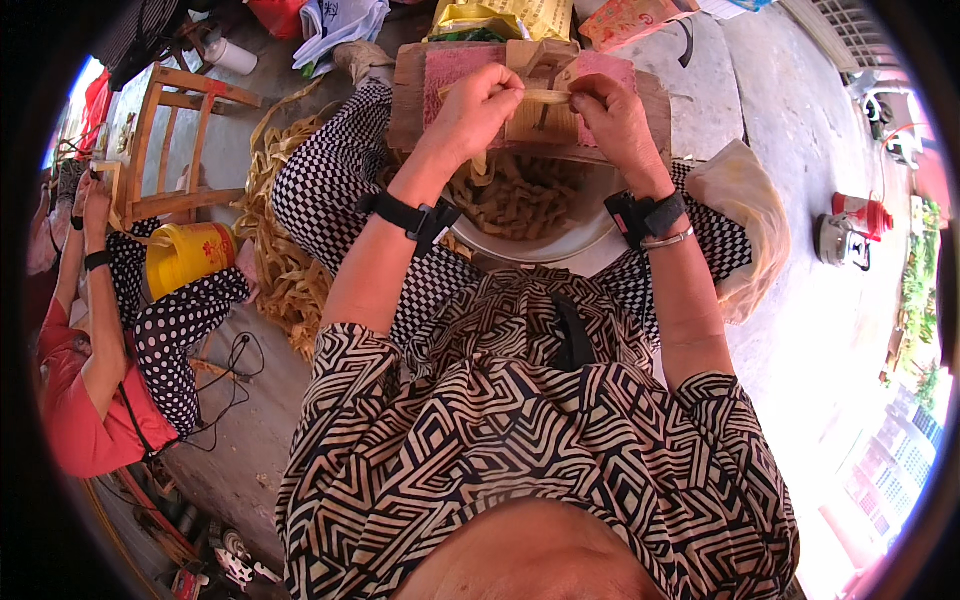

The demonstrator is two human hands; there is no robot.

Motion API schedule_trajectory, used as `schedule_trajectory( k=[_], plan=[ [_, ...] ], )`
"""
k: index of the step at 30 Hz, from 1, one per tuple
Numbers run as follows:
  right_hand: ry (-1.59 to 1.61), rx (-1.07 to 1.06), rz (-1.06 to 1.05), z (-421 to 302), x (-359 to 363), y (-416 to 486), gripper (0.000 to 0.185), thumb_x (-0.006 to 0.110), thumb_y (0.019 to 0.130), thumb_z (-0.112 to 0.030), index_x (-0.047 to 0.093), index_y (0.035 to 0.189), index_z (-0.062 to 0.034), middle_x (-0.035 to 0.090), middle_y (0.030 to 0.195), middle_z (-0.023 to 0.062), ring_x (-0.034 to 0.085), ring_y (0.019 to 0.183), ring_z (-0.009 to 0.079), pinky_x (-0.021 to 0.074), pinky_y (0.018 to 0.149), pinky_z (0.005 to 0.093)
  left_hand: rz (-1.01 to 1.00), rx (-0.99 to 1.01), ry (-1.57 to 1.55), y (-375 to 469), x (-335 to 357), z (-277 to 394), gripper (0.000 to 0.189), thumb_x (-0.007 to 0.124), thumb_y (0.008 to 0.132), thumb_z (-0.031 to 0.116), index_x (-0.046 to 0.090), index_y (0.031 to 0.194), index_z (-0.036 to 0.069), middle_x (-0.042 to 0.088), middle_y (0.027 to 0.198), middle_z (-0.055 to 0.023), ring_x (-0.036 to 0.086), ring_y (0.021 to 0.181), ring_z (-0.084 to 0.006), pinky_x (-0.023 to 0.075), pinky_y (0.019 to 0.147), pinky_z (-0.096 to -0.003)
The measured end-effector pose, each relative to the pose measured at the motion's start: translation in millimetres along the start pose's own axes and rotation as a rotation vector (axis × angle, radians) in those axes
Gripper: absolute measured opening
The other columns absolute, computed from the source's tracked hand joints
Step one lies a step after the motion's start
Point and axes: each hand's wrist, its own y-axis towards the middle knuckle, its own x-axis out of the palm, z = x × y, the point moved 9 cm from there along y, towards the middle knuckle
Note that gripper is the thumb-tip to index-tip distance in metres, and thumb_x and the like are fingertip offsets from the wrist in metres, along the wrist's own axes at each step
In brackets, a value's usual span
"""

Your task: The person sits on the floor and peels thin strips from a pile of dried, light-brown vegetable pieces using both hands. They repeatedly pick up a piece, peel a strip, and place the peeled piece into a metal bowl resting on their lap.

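Observation:
A pale, flat plant-like strip (546,97) is stretched between my two hands over a wooden block (544,124). My left hand (480,105) pinches its left part, and my right hand (611,112) pinches the right end between thumb and fingers. The block has a raised wooden piece and a dark slot or blade near its middle. It rests on a wooden bench (409,97) partly covered with pink cloth (459,71). Below the bench edge, a metal basin (517,253) holds many short, curled brownish pieces (521,202).
Long tan strips (289,292) lie heaped on the floor at my left. Beyond them are a yellow bucket (191,255), a wooden chair (165,150) and a seated person (105,375) handling a strip. A pale plastic bag (742,217) lies over my right knee; a kettle (841,240) stands farther right.

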Motion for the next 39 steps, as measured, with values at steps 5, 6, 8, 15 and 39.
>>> schedule_trajectory(
  k=[5,6,8,15,39],
  plan=[
    [-0.009,-0.051,0.047,-10,-8,-3,0.021,0.059,0.087,-0.015,0.065,0.100,0.0011,0.066,0.075,0.0124,0.062,0.065,0.0185,0.0504,0.063,0.0341,-0.008,0.010,-0.014,-2,4,5,0.010,0.055,0.092,0.012,0.058,0.093,0.002,0.055,0.075,0.0029,0.050,0.069,-0.0059,0.0409,0.061,-0.0223],
    [0.010,-0.041,0.042,-10,-8,-4,0.021,0.059,0.086,-0.015,0.065,0.100,0.0007,0.066,0.076,0.0139,0.063,0.063,0.0205,0.0504,0.062,0.0355,0.005,0.015,-0.014,-1,4,4,0.010,0.055,0.092,0.012,0.058,0.093,0.002,0.056,0.075,0.0015,0.050,0.068,-0.0068,0.0415,0.061,-0.0232],
    [-0.103,-0.110,0.057,-7,-4,-3,0.021,0.058,0.086,-0.016,0.065,0.098,-0.0006,0.066,0.078,0.0173,0.065,0.065,0.0275,0.0509,0.062,0.0384,0.030,0.026,-0.013,3,3,-2,0.010,0.055,0.092,0.011,0.058,0.093,0.001,0.058,0.073,-0.0013,0.051,0.067,-0.0088,0.0425,0.060,-0.0250],
    [-0.423,-0.169,0.072,-4,-17,-20,0.018,0.058,0.086,-0.017,0.064,0.093,-0.0016,0.067,0.078,0.0178,0.065,0.075,0.0377,0.0527,0.068,0.0414,0.532,0.312,0.678,-4,-36,-10,0.014,0.057,0.091,0.014,0.062,0.098,0.003,0.063,0.070,-0.0067,0.056,0.057,-0.0152,0.0448,0.052,-0.0320],
    [-0.978,-0.064,-0.777,110,126,-74,0.037,0.044,0.090,-0.018,0.056,0.123,-0.0074,0.057,0.124,0.0169,0.054,0.113,0.0335,0.0392,0.099,0.0420,0.223,-0.255,-0.924,-142,-6,-40,0.024,0.049,0.094,0.004,0.058,0.115,-0.002,0.057,0.080,-0.0001,0.039,0.061,-0.0013,0.0335,0.055,-0.0163]
  ],
)
